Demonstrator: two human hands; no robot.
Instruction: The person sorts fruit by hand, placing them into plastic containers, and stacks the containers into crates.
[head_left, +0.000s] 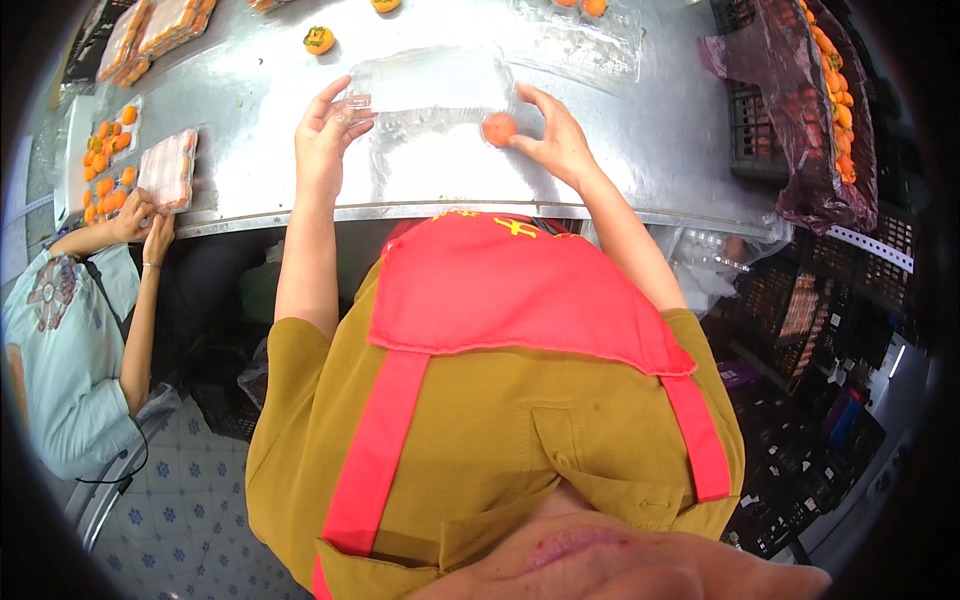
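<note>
A clear plastic clamshell container (429, 124) lies unfolded on the metal table before me. My left hand (324, 139) has its fingers and thumb on the left edge of the container, and fingertips show through the plastic. One orange persimmon (499, 129) sits at the right side of the container's near half. The thumb of my right hand (556, 139) is at that fruit's right side. My right index finger reaches up beside the container's far half, with a wide gap between finger and thumb.
Loose persimmons (319, 40) rest beyond the container, and another clear tray (577, 45) holds fruit at back right. A purple-lined crate (817, 112) of persimmons stands right. At left, a co-worker's hands (146, 217) touch a filled pack (168, 171). Stacked packs (161, 30) sit farther back.
</note>
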